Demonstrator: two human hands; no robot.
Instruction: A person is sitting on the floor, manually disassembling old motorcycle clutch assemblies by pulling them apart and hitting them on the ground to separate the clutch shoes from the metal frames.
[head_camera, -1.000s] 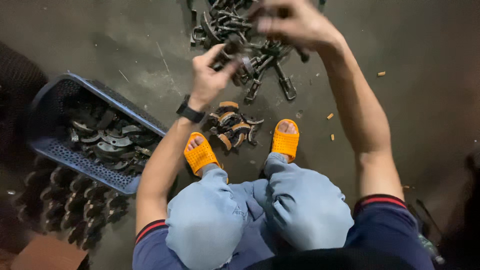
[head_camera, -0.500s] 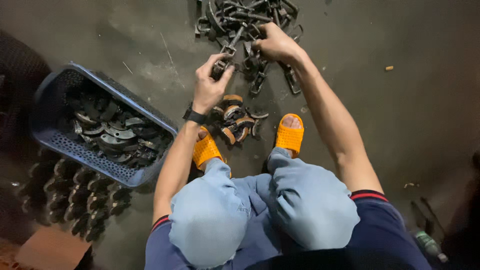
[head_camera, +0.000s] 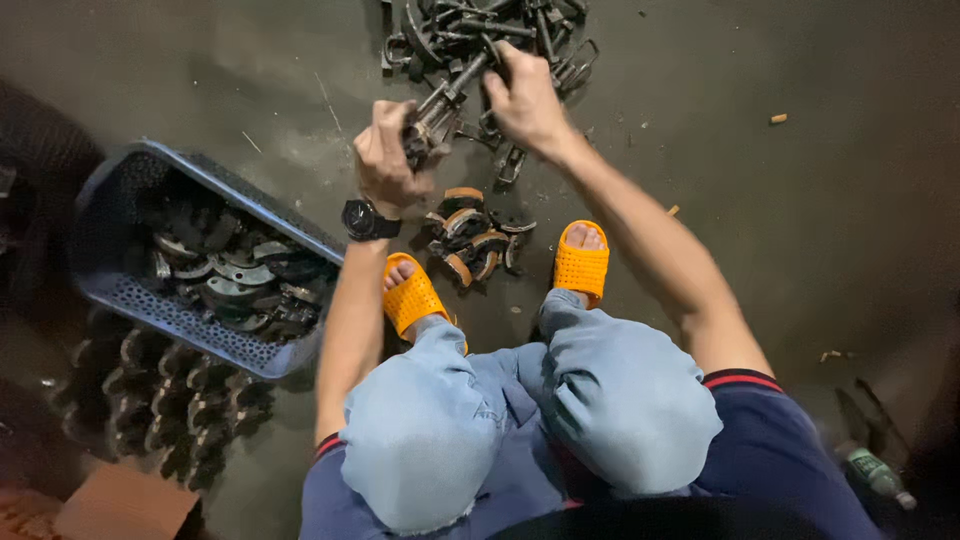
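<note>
I squat on a dark concrete floor in orange slippers. My left hand, with a black watch on its wrist, is closed around the lower end of a dark metal part with a rod sticking out. My right hand grips the upper end of the same part, just below a heap of dark metal parts. A small pile of curved brake-shoe-like pieces lies between my feet.
A blue plastic basket at the left holds several curved metal pieces. Rows of stacked dark parts lie in front of it. A cardboard box corner sits bottom left. A small bottle lies bottom right.
Both hands have come down from higher up towards the heap, still holding the metal part. The view has shifted so the heap sits nearer the top centre.
</note>
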